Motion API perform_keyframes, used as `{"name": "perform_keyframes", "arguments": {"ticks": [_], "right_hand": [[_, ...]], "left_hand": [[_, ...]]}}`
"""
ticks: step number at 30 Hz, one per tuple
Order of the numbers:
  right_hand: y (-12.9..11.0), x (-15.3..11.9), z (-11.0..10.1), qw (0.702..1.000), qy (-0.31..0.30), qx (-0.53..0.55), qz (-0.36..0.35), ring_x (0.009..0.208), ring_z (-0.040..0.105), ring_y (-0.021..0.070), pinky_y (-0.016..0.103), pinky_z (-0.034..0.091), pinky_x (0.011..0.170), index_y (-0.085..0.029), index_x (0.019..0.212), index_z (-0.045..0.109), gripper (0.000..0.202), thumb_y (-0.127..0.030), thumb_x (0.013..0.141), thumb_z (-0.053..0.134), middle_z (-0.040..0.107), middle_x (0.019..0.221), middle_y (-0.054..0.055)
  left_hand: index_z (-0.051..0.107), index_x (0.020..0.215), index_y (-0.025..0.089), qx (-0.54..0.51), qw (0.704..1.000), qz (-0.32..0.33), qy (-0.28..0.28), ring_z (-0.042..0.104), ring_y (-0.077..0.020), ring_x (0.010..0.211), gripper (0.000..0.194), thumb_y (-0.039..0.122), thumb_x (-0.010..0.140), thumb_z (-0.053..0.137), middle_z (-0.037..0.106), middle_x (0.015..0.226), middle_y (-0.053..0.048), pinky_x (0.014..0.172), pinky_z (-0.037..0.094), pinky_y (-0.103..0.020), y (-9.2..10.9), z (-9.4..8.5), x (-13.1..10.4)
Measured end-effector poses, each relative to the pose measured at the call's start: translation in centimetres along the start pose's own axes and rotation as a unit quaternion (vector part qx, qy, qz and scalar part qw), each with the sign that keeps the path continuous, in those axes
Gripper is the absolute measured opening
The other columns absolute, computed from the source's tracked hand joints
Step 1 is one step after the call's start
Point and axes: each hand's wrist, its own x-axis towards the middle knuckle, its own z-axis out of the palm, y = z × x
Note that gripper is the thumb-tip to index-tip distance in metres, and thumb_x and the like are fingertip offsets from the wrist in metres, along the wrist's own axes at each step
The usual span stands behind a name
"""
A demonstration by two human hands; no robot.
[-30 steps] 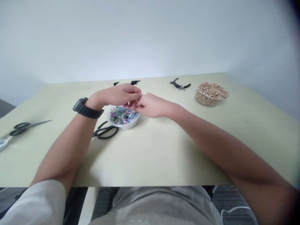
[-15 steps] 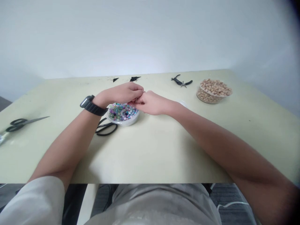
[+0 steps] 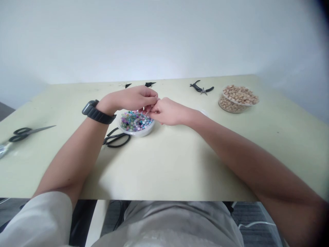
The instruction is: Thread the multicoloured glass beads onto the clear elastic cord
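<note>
My left hand (image 3: 137, 98) and my right hand (image 3: 168, 111) meet above the right rim of a white bowl (image 3: 141, 133). Colourful beads (image 3: 135, 120) in purple, green and blue fill the bowl. Fingers of both hands are pinched together, and whatever lies between them is too small or hidden to make out. A dark watch (image 3: 96, 112) is on my left wrist. Black-handled scissors (image 3: 118, 140) lie beside the bowl, their blades partly hidden by my left forearm.
At the back right are black-handled pliers (image 3: 202, 89) and a clear tub (image 3: 231, 105) heaped with tan, bean-like pieces. Another pair of scissors (image 3: 24, 133) lies at the far left. Black scraps (image 3: 149, 84) rest near the wall. A whitish round piece (image 3: 204, 112) shows behind my right forearm.
The view has shifted slightly, so the tub and pliers sit a little farther right. My left wrist has moved a little left and up; both hands stay together and pinched.
</note>
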Motion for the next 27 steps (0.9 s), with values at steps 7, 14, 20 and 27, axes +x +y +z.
{"name": "perform_keyframes", "arguments": {"ticks": [7,14,20,27], "right_hand": [[0.0,-0.1,-0.6,1.000,0.013,0.016,-0.013,0.060,0.047,0.0114,0.028,0.032,0.060,-0.017,0.065,0.056,0.028,-0.020,0.093,0.054,0.059,0.067,0.001],[-0.5,-0.6,-1.9,0.995,0.077,0.044,-0.054,0.063,0.050,0.0114,0.029,0.034,0.062,-0.016,0.058,0.052,0.035,-0.015,0.092,0.053,0.060,0.066,0.002],[-1.0,-0.8,-2.3,0.992,0.094,0.055,-0.058,0.062,0.050,0.0111,0.029,0.034,0.062,-0.015,0.058,0.055,0.037,-0.016,0.095,0.055,0.060,0.065,0.002],[-1.1,-0.9,-2.6,0.993,0.079,0.081,-0.030,0.055,0.047,0.0098,0.029,0.032,0.057,-0.015,0.062,0.059,0.034,-0.018,0.095,0.056,0.058,0.062,0.001]], "left_hand": [[0.065,0.074,0.019,-0.031,0.999,0.005,0.029,0.060,-0.0149,0.063,0.021,0.028,0.091,0.056,0.065,0.071,-0.005,0.054,0.043,-0.023,1.1,-0.4,-0.9],[0.060,0.074,0.016,-0.076,0.991,0.052,0.095,0.054,-0.0102,0.056,0.026,0.029,0.096,0.057,0.060,0.065,-0.003,0.052,0.041,-0.022,2.6,-0.4,-1.8],[0.062,0.075,0.016,-0.072,0.986,0.067,0.137,0.056,-0.0105,0.057,0.027,0.030,0.097,0.057,0.058,0.064,-0.003,0.054,0.040,-0.023,2.9,-0.5,-2.1],[0.062,0.076,0.017,-0.081,0.981,0.071,0.159,0.058,-0.0120,0.059,0.024,0.029,0.096,0.056,0.060,0.067,-0.003,0.055,0.043,-0.025,3.0,-0.6,-2.1]]}}
